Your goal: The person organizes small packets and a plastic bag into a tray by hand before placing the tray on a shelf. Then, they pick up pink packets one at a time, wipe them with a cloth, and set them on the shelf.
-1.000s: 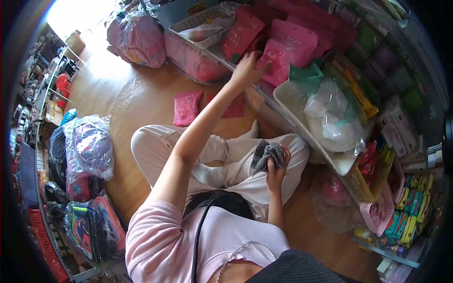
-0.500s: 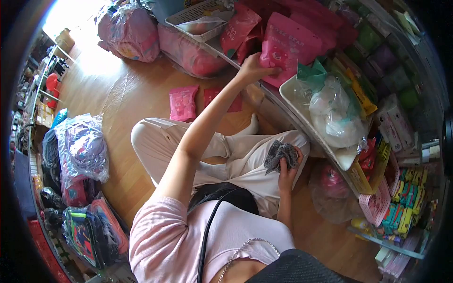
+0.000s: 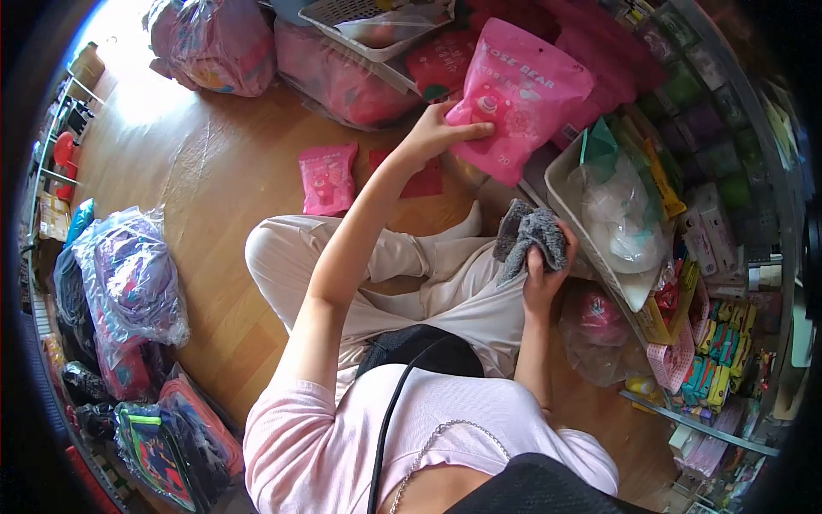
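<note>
My left hand (image 3: 443,134) grips the lower left edge of a pink pouch (image 3: 521,98) printed with "ROSE BEAR" and a bear picture, its thumb across the front. The pouch is tilted, held up at the front of the low shelf. Bunched in my right hand (image 3: 549,272) is a grey cloth (image 3: 533,241), above my bent knee. On the floor beyond my legs lie a small pink packet (image 3: 328,179) and a red packet (image 3: 411,176), the latter partly behind my left forearm.
To the right, a white tray (image 3: 567,203) on the shelf holds clear bags. A white basket (image 3: 377,50) stands at the back. Large plastic-wrapped pink bags (image 3: 214,47) sit on the floor. Wrapped backpacks (image 3: 137,274) are piled at left. Small colourful packs (image 3: 719,351) fill the right shelf.
My left hand has pulled the pink pouch out from the shelf toward me, and its front now shows fully. My right hand has lifted the grey cloth slightly up and to the right.
</note>
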`<state>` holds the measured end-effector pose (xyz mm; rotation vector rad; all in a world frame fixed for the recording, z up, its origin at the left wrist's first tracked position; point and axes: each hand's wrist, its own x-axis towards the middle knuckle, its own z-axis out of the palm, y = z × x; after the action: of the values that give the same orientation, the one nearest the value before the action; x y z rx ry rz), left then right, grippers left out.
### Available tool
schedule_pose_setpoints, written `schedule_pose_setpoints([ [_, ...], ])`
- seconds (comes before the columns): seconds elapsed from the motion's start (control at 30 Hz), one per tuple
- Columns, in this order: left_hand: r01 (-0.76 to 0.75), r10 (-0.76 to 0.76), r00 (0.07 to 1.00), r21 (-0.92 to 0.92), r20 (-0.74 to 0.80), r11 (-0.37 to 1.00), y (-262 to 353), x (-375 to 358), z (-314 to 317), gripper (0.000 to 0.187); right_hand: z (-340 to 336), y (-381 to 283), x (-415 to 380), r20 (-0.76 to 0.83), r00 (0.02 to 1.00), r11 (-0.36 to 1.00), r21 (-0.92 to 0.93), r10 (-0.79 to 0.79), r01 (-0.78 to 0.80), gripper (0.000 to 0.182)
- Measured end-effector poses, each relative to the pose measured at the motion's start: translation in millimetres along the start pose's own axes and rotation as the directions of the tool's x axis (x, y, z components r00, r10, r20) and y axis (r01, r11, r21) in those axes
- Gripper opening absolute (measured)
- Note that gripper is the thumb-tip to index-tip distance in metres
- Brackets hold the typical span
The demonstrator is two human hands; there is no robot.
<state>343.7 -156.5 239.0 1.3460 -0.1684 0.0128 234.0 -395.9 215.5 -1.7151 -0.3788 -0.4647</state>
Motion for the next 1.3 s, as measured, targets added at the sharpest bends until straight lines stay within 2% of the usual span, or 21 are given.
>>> schedule_pose_setpoints([
  [0.07,0.022,-0.022,1.000,0.015,0.009,1.000,-2.9,-10.5,-7.2,0.051,0.4,-3.1,5.7,-0.010,1.000,1.000,0.010,-0.012,0.012,0.047],
  [0.13,0.013,-0.018,0.997,-0.067,-0.071,0.998,-8.3,-21.7,-13.0,0.047,3.0,-7.1,12.4,-0.021,1.000,0.999,0.026,0.020,-0.020,0.047],
  [0.27,0.047,-0.043,0.992,0.024,-0.117,0.999,-17.6,-34.0,-14.8,0.044,12.1,-21.3,38.3,0.076,0.995,0.998,-0.015,-0.059,0.060,0.044],
  [0.3,0.052,-0.045,0.988,0.049,-0.145,0.997,-21.5,-34.9,-13.2,0.043,18.6,-30.3,53.4,0.181,0.969,0.979,-0.090,-0.167,0.185,0.042],
  [0.33,0.057,-0.051,0.989,0.042,-0.142,0.997,-32.1,-33.7,-13.8,0.043,25.0,-36.7,67.2,0.291,0.921,0.937,-0.152,-0.260,0.313,0.041],
  [0.4,0.096,-0.092,0.971,0.011,-0.219,0.995,-54.9,-28.7,-12.8,0.043,49.8,-44.7,82.5,0.373,0.877,0.857,-0.298,-0.302,0.421,0.040],
  [0.43,-0.017,0.016,0.966,-0.003,-0.259,1.000,-63.5,-28.6,-7.0,0.042,65.5,-41.9,84.1,0.447,0.850,0.788,-0.400,-0.277,0.467,0.041],
  [0.47,-0.007,0.003,0.968,-0.015,-0.251,1.000,-71.0,-28.9,-5.2,0.042,79.2,-36.2,84.6,0.517,0.822,0.705,-0.489,-0.239,0.513,0.043],
  [0.53,-0.008,0.040,0.918,0.082,-0.394,0.997,-86.6,-27.2,-5.6,0.038,97.7,-2.5,79.7,0.527,0.817,0.628,-0.559,-0.234,0.541,0.047],
  [0.57,-0.073,0.152,0.886,0.191,-0.438,0.979,-91.2,-28.1,-4.0,0.035,104.8,13.7,80.2,0.537,0.807,0.547,-0.610,-0.247,0.574,0.052],
  [0.6,-0.077,0.152,0.886,0.184,-0.438,0.980,-92.7,-29.5,-4.4,0.035,109.6,24.4,86.2,0.540,0.805,0.541,-0.612,-0.246,0.576,0.052],
  [0.67,-0.024,0.121,0.899,0.227,-0.422,0.974,-96.5,-33.8,-3.8,0.034,115.3,41.6,101.8,0.414,0.846,0.588,-0.610,-0.335,0.531,0.058],
  [0.73,-0.034,0.103,0.916,0.182,-0.388,0.983,-83.6,-38.3,-1.5,0.034,119.9,50.4,128.3,0.388,0.863,0.587,-0.633,-0.324,0.505,0.057],
  [0.8,-0.048,0.096,0.931,0.143,-0.352,0.989,-81.6,-39.7,1.3,0.034,123.5,59.7,148.7,0.254,0.892,0.541,-0.722,-0.373,0.432,0.052],
  [0.93,-0.076,0.168,0.875,0.215,-0.453,0.974,-93.5,-31.4,-0.4,0.032,125.1,63.0,124.9,0.237,0.899,0.623,-0.655,-0.369,0.428,0.051],
  [0.97,-0.100,0.198,0.858,0.223,-0.474,0.970,-96.8,-28.8,-2.2,0.032,124.8,53.2,103.0,0.300,0.890,0.637,-0.622,-0.343,0.455,0.052],
  [1.03,-0.069,0.144,0.870,0.173,-0.471,0.983,-91.6,-27.5,-5.1,0.032,123.4,43.8,69.7,0.407,0.848,0.624,-0.577,-0.339,0.526,0.057],
  [1.13,-0.026,0.094,0.883,0.151,-0.460,0.988,-98.3,-23.2,-6.6,0.032,123.2,50.3,81.0,0.410,0.829,0.597,-0.576,-0.381,0.559,0.060],
  [1.2,-0.065,0.194,0.864,0.278,-0.465,0.958,-99.2,-25.0,-5.3,0.032,128.9,53.0,114.2,0.381,0.856,0.589,-0.621,-0.349,0.517,0.058],
  [1.27,-0.059,0.190,0.850,0.268,-0.491,0.961,-96.3,-26.5,-0.9,0.032,124.7,67.8,152.5,0.234,0.941,0.709,-0.619,-0.245,0.339,0.053],
  [1.3,-0.062,0.193,0.835,0.260,-0.515,0.964,-96.4,-26.8,0.6,0.032,117.9,64.6,155.1,0.228,0.944,0.711,-0.620,-0.239,0.330,0.053],
])
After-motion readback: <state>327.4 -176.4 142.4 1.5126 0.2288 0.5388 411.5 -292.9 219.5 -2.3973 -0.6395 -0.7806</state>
